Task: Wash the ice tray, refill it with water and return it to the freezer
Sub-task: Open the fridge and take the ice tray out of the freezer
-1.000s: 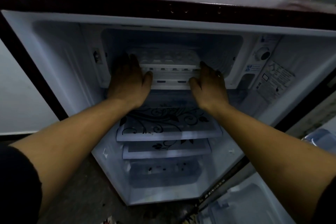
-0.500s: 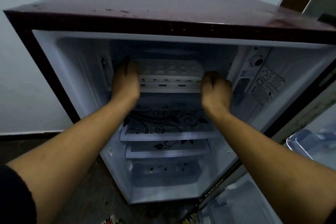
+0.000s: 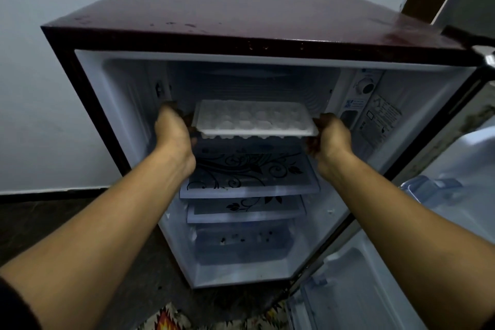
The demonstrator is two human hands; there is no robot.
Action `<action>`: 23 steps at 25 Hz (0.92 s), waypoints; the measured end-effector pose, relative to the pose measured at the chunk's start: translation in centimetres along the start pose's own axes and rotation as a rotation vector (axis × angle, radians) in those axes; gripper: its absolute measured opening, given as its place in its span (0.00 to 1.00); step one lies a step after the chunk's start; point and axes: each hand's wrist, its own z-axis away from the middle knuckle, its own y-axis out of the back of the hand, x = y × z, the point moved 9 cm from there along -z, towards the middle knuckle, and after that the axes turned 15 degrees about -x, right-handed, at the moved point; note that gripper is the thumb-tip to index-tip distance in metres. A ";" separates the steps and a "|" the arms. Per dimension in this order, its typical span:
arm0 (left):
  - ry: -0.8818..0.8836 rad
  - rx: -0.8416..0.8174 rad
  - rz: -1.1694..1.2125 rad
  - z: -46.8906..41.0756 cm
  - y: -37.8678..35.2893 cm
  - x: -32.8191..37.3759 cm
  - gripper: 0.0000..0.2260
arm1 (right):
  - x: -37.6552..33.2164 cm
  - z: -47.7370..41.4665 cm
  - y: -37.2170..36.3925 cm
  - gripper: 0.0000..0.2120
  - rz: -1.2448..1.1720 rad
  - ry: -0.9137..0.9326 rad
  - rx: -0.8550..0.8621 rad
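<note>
Two bare forearms reach into an open maroon fridge [image 3: 241, 21]. The left hand [image 3: 171, 131] and the right hand [image 3: 332, 136] each curl around one short end of a white ice tray [image 3: 254, 118]. The tray is held level, cells facing up, its long axis running left to right. It sits above a floral-patterned shelf [image 3: 249, 169], at the mouth of the freezer compartment [image 3: 254, 83].

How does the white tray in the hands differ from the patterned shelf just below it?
The ice tray is white with rows of cube pockets; the patterned shelf is flat with black floral swirls. The tray is held up, left hand and right hand gripping its ends; the shelf rests inside the fridge. Both lie roughly level.
</note>
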 end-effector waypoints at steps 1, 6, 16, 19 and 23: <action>0.018 -0.010 -0.006 0.4 0.0 -0.1 0.15 | 0.1 0.4 -0.1 0.10 0.027 -0.024 -0.018; 0.126 -0.052 -0.025 2.8 1.5 -1.8 0.15 | 1.3 4.4 0.1 0.09 0.106 -0.058 -0.025; 0.250 -0.141 -0.136 12.1 7.9 -2.4 0.12 | 6.7 17.6 0.9 0.14 0.126 -0.194 0.046; 0.256 -0.193 -0.220 15.4 10.0 -1.3 0.11 | 8.1 22.7 0.9 0.14 0.114 -0.231 0.085; 0.255 -0.274 -0.318 18.9 13.1 -1.2 0.12 | 8.8 29.7 1.0 0.18 0.118 -0.192 0.103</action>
